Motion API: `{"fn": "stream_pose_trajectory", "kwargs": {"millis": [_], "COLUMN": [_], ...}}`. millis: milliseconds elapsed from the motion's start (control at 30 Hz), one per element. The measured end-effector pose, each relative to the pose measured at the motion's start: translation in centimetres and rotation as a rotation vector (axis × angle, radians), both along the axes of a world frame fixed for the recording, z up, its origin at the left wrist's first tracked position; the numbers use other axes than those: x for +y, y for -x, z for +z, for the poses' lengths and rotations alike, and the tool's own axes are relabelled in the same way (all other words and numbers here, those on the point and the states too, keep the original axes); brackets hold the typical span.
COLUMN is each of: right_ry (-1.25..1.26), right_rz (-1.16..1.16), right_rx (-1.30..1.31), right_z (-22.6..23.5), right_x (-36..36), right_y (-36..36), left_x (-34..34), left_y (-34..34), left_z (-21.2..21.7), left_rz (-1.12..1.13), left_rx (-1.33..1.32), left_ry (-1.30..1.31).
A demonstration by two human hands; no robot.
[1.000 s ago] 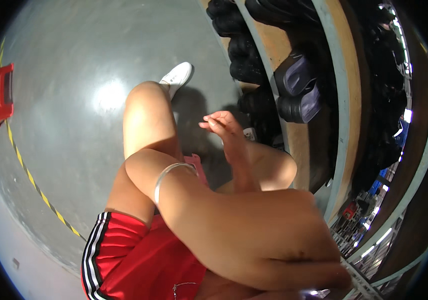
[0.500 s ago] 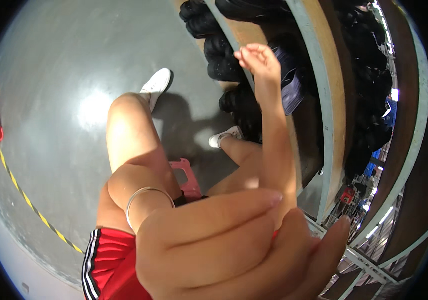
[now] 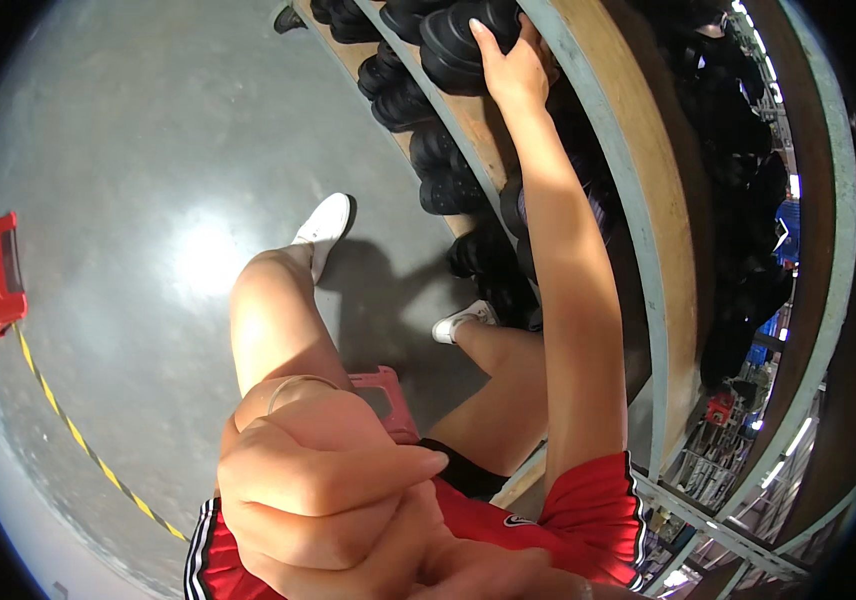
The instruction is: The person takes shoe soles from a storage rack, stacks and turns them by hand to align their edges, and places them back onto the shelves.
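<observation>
Wooden shelf (image 3: pixel 489 135) holds black shoes toward twelve o'clock, where the right hand (image 3: pixel 520 72), arm outstretched, rests spread thumb against one black shoe (image 3: pixel 451 55), grip uncertain, while the left hand (image 3: pixel 333 490), seven o'clock, loosely curled, contents hidden, stays well apart.

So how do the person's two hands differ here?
The left hand is curled, close to the camera; the right hand is stretched out, touching a black shoe on a shelf. The left hand has a bangle at its wrist; the right hand shows none. Both are ungloved.
</observation>
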State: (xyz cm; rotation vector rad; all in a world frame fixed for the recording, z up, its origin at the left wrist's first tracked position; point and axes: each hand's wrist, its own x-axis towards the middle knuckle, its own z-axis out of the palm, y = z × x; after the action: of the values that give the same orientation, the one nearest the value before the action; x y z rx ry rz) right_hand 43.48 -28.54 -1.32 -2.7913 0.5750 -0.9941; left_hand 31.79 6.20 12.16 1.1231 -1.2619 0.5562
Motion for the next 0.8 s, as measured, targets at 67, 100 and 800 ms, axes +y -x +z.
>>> {"fn": "stream_pose_trajectory", "kwargs": {"millis": [67, 100, 800], "right_ry": [-0.093, -0.072, 0.055], "right_rz": [0.013, -0.017, -0.036], "right_rx": [-0.024, -0.019, -0.275], "right_z": [-0.8, -0.6, 4.1], "right_x": [-0.2, -2.1, 10.8], "right_y": [-0.9, -0.1, 30.9], "left_x": [-1.3, -2.8, -13.0], "left_y": [1.2, 1.6, -6.7], "left_z": [-1.2, -2.1, -13.7], "left_rz": [0.167, 0.299, -0.744], "left_rx": [0.036, 0.098, 1.953], "left_ry": [0.089, 0.218, 0.039]}}
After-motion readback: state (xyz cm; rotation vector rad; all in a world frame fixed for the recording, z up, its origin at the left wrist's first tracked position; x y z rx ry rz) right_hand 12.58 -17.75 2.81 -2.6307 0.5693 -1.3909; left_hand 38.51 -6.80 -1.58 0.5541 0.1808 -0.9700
